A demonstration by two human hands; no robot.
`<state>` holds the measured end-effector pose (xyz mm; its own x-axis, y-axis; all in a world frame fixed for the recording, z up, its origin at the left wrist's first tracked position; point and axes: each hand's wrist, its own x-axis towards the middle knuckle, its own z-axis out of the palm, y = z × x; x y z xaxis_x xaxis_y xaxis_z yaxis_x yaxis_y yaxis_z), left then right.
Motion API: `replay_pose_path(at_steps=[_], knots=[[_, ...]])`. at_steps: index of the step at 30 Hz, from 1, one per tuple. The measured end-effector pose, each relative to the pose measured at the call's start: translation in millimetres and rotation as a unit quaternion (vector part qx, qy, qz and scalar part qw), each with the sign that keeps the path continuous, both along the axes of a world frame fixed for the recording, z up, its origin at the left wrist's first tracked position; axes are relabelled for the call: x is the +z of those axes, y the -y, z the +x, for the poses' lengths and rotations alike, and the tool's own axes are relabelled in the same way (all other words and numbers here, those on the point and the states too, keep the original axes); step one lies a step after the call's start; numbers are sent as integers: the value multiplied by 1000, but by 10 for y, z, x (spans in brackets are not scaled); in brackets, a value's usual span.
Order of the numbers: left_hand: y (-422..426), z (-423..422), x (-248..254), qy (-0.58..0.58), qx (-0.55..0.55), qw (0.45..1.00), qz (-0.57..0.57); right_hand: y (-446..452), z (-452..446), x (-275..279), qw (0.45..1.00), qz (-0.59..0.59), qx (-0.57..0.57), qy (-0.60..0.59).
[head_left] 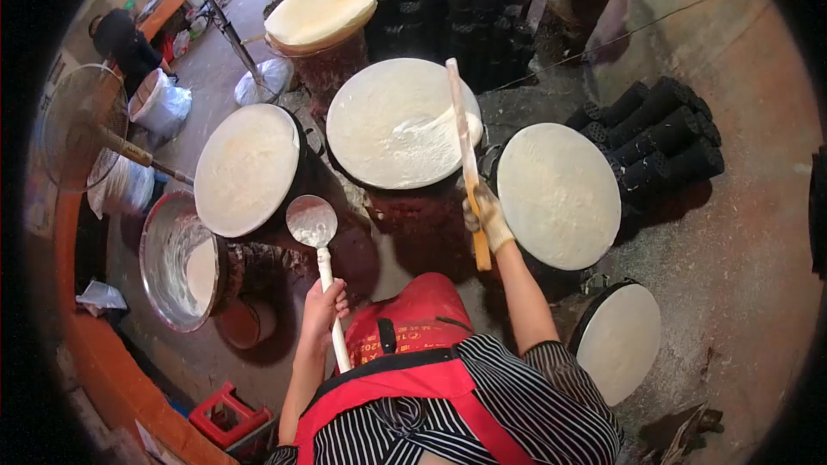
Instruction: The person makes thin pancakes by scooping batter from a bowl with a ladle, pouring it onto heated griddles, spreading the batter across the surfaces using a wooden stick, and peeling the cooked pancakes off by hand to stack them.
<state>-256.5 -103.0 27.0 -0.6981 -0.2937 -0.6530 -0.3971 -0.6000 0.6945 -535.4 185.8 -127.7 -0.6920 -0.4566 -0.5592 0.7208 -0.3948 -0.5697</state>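
My left hand (324, 305) is closed around the pale handle of a ladle (311, 220), whose bowl has white batter on it and hangs between two griddles. In my gloved right hand (488, 217) is a long flat wooden spatula (464, 129), pointing away from me. Its far part lies over the right side of the middle round griddle (370, 120), where a white layer shows a wet, streaky patch. On the left griddle (245, 170) and the right griddle (558, 194), both near my hands, lie smooth white rounds. Whether the spatula touches the batter, I cannot tell.
A metal basin (183, 314) with white batter stands at the left. Stacked black coal briquettes (668, 139) lie at the right. More covered griddles (320, 13) stand behind. A fan (83, 125), a red stool (227, 416) and another person (129, 45) are at the left.
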Motion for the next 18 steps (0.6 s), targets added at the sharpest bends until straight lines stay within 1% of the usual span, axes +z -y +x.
replay_pose_path(at_steps=[1,2,3,5,6,8,9,10,11,13,14,15,16,17,18], knots=[[26,-5,23,0,-10,1000,3,132,-136,23,1000,-5,-15,-26],[47,-6,46,1,-20,1000,6,304,-168,241,998,-26,-51,-31],[61,-13,72,0,-24,1000,5,504,-114,433,991,71,-98,-59],[104,-41,122,0,-32,999,4,800,-47,670,978,179,-91,-51],[145,-52,123,-1,-39,999,3,798,3,595,968,220,-44,-111],[180,-62,214,5,-25,1000,-4,592,73,653,966,212,-72,-130],[200,-83,243,6,-15,1000,-8,524,98,692,964,208,-85,-141],[250,-72,202,1,-14,1000,0,519,194,692,962,145,-192,-131],[283,-64,172,-5,-16,1000,5,557,177,688,969,81,-228,-49],[343,-68,149,-16,-25,999,13,834,290,383,970,8,-234,-66],[405,-67,9,-37,-34,999,7,1020,361,196,967,-27,-242,-73],[418,-99,1,-37,-32,999,4,1233,464,227,963,-63,-249,-79],[418,-127,2,-34,-28,999,1,1153,549,291,963,102,-133,-211],[416,-145,10,-31,-25,999,-1,1025,576,406,940,189,-83,-271],[425,-156,50,-30,-25,999,14,897,603,526,903,275,-39,-327]])
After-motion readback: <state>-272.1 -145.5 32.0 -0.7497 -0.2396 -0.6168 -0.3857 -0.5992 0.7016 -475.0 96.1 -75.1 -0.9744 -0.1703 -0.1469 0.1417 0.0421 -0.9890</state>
